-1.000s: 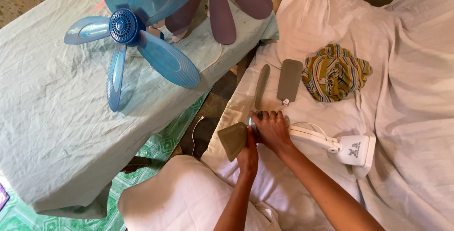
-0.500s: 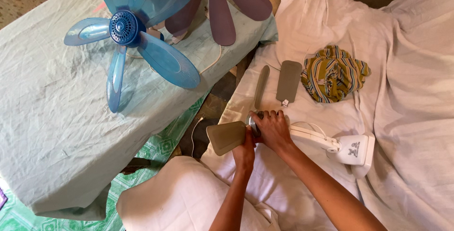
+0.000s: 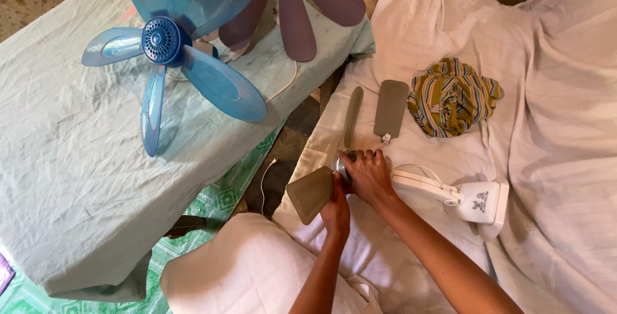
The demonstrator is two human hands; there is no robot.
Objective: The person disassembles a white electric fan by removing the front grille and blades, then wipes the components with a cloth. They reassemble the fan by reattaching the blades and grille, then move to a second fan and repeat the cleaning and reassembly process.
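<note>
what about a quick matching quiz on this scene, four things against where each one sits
Things:
1. blue fan
2. striped cloth
3. loose grey blade
4. white fan base

Places:
A. crumpled on the white sheet, far right
B. at the end of the white arm, right of the hands
C. on the green cloth, upper left
D. flat on the white sheet, just left of the striped cloth

Pairs: 1-C, 2-A, 3-D, 4-B
</note>
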